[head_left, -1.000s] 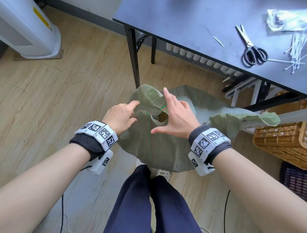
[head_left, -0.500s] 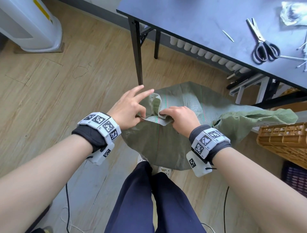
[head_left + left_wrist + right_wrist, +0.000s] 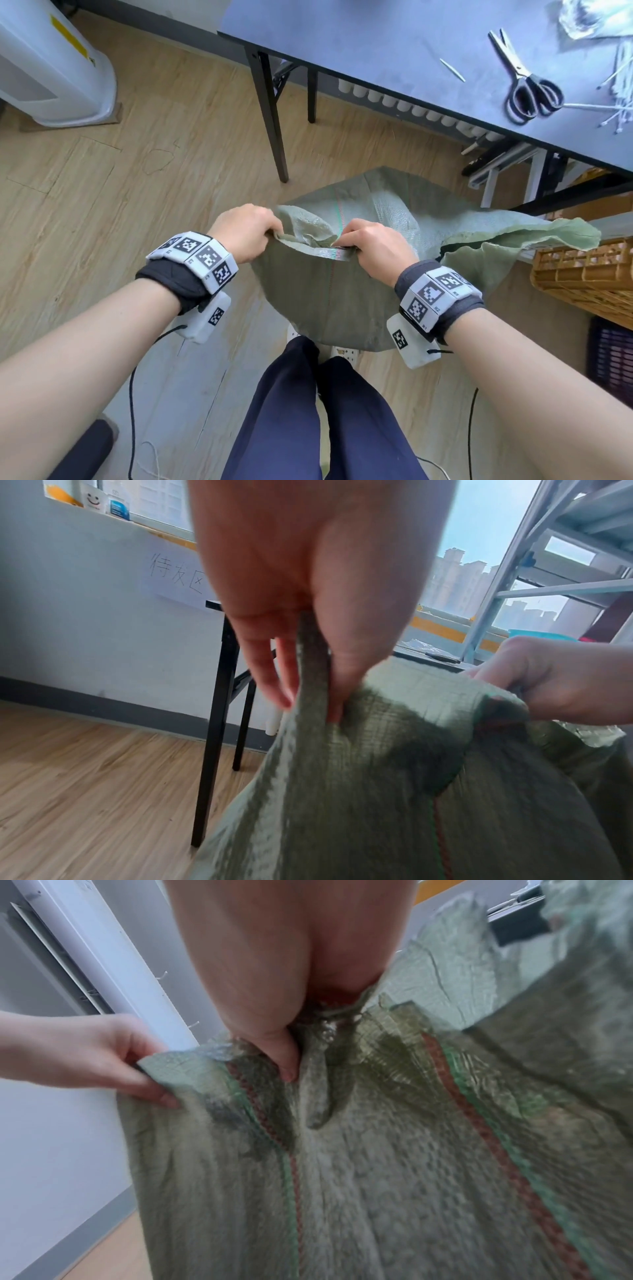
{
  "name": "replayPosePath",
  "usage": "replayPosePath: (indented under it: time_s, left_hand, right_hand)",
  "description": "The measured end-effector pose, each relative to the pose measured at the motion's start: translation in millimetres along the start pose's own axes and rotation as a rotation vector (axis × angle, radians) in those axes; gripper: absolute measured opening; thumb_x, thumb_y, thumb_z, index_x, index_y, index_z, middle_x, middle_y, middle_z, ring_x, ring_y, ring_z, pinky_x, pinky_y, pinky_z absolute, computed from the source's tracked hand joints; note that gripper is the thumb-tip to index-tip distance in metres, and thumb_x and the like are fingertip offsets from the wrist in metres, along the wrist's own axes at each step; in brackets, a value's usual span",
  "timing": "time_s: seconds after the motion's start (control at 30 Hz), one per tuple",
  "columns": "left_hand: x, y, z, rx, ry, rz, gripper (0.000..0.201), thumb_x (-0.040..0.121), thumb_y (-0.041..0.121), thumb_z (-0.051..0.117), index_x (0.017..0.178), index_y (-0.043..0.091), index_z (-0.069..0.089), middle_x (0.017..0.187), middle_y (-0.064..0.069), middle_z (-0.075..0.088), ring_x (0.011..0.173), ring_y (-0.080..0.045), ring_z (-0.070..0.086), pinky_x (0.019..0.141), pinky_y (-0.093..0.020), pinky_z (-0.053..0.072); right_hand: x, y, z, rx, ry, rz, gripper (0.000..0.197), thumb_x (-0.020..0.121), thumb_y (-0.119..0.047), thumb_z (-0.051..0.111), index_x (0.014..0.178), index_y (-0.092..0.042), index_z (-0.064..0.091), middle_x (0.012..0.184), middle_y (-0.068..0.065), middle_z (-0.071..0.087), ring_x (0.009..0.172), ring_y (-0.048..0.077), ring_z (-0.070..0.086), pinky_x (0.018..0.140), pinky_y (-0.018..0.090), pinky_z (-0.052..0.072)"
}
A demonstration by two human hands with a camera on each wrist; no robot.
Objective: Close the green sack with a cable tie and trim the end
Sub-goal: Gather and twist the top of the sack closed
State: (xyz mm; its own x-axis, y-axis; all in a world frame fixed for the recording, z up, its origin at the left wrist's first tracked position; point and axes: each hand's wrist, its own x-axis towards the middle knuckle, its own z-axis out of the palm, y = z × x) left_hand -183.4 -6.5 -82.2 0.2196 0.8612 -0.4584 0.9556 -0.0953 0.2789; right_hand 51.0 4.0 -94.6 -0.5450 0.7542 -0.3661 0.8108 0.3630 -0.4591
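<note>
A green woven sack [image 3: 329, 301] stands on the floor in front of my legs, its mouth facing up. My left hand [image 3: 247, 233] grips the near rim at its left end, fingers curled over the edge [image 3: 308, 674]. My right hand [image 3: 373, 245] pinches the same rim further right, thumb on the outside [image 3: 287, 1053]. The rim is stretched flat between both hands. Red and green stripes run down the sack [image 3: 294, 1177]. Scissors [image 3: 527, 85] and a pile of white cable ties [image 3: 616, 89] lie on the dark table [image 3: 376, 44] at the upper right.
The table's black legs [image 3: 270, 116] stand just beyond the sack. A wicker basket [image 3: 589, 277] sits to the right, with a dark crate [image 3: 613, 356] below it. A white appliance [image 3: 51, 65] stands at the far left on the wooden floor. A trimmed tie end [image 3: 452, 70] lies on the table.
Both hands went from open over the sack's mouth to gripping its near rim. The rim has been pulled together and stretched flat between them.
</note>
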Motion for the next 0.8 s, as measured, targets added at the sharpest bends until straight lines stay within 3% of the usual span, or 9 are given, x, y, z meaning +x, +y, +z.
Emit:
replayPosePath:
  time_s: [0.13, 0.2, 0.3, 0.4, 0.5, 0.57, 0.63, 0.73, 0.8]
  left_hand:
    - [14.2, 23.5, -0.4, 0.004, 0.195, -0.034, 0.030, 0.093, 0.012, 0.045, 0.100, 0.026, 0.071, 0.105, -0.003, 0.058, 0.100, -0.028, 0.054, 0.069, -0.034, 0.042]
    - [21.9, 35.5, 4.9, -0.057, 0.199, -0.072, 0.031, 0.092, 0.013, 0.044, 0.101, 0.027, 0.070, 0.106, -0.004, 0.063, 0.098, -0.033, 0.059, 0.074, -0.035, 0.044]
    - [31.2, 53.0, 18.0, -0.413, 0.220, -0.077, 0.028, 0.084, 0.007, 0.050, 0.094, 0.021, 0.072, 0.102, -0.006, 0.071, 0.098, -0.029, 0.063, 0.086, -0.038, 0.050]
    - [34.7, 71.0, 28.9, -0.688, 0.169, -0.083, 0.024, 0.078, 0.006, 0.055, 0.097, 0.016, 0.066, 0.100, -0.008, 0.070, 0.095, -0.025, 0.065, 0.090, -0.037, 0.051]
    - [29.9, 79.5, 36.5, -0.909, -0.017, -0.039, 0.047, 0.066, 0.013, 0.054, 0.112, 0.020, 0.047, 0.108, -0.008, 0.057, 0.099, -0.026, 0.061, 0.093, -0.041, 0.049]
    - [26.9, 83.0, 42.0, -0.796, -0.072, 0.055, 0.061, 0.067, 0.017, 0.063, 0.122, 0.023, 0.037, 0.113, -0.006, 0.052, 0.102, -0.022, 0.058, 0.093, -0.040, 0.049]
    - [26.6, 86.8, 46.5, -0.621, -0.018, 0.088, 0.068, 0.070, 0.023, 0.073, 0.127, 0.026, 0.037, 0.117, -0.006, 0.051, 0.105, -0.022, 0.055, 0.091, -0.039, 0.048]
    - [28.2, 93.0, 46.3, -0.478, 0.114, 0.067, 0.045, 0.080, 0.014, 0.066, 0.121, 0.019, 0.050, 0.114, -0.008, 0.058, 0.105, -0.028, 0.056, 0.088, -0.039, 0.046]
    - [27.8, 92.6, 43.7, -0.443, 0.175, 0.040, 0.033, 0.082, 0.006, 0.057, 0.113, 0.015, 0.057, 0.110, -0.010, 0.062, 0.102, -0.031, 0.057, 0.085, -0.038, 0.045]
  right_hand:
    - [-2.2, -1.4, 1.5, -0.032, 0.082, -0.034, 0.041, 0.081, 0.009, 0.050, 0.101, -0.019, 0.072, 0.104, 0.006, 0.054, 0.100, 0.029, 0.050, 0.064, 0.034, 0.038]
    - [-2.1, -0.3, 2.2, -0.052, 0.121, -0.056, 0.034, 0.079, 0.009, 0.054, 0.094, -0.014, 0.074, 0.099, 0.010, 0.055, 0.097, 0.033, 0.051, 0.060, 0.032, 0.029]
    - [-4.1, -0.7, 4.5, -0.050, 0.166, -0.066, 0.023, 0.078, 0.001, 0.053, 0.085, -0.008, 0.073, 0.092, 0.015, 0.058, 0.090, 0.034, 0.055, 0.059, 0.030, 0.023]
    - [-7.5, -2.3, 6.6, -0.013, 0.246, -0.035, 0.025, 0.074, 0.000, 0.046, 0.089, -0.006, 0.065, 0.085, 0.015, 0.059, 0.080, 0.033, 0.057, 0.056, 0.031, 0.026]
    - [-9.5, 0.0, 4.8, 0.021, 0.267, 0.093, 0.025, 0.079, 0.002, 0.050, 0.102, -0.006, 0.054, 0.092, 0.011, 0.062, 0.083, 0.033, 0.056, 0.057, 0.035, 0.036]
    - [-11.0, 1.6, 4.1, 0.020, 0.266, 0.133, 0.027, 0.080, 0.001, 0.054, 0.106, -0.006, 0.051, 0.094, 0.010, 0.063, 0.083, 0.033, 0.057, 0.058, 0.036, 0.038]
    - [-12.1, 3.2, 4.8, 0.014, 0.259, 0.135, 0.030, 0.079, -0.002, 0.059, 0.108, -0.006, 0.050, 0.097, 0.010, 0.064, 0.085, 0.032, 0.058, 0.059, 0.035, 0.035]
    - [-17.4, 6.6, 1.0, 0.041, 0.265, 0.155, 0.029, 0.083, -0.010, 0.058, 0.111, -0.007, 0.050, 0.101, 0.009, 0.063, 0.092, 0.031, 0.058, 0.066, 0.037, 0.038]
    - [-23.1, 11.5, -5.6, 0.038, 0.259, 0.163, 0.039, 0.082, -0.020, 0.062, 0.118, -0.010, 0.049, 0.108, 0.006, 0.061, 0.102, 0.027, 0.057, 0.082, 0.036, 0.039]
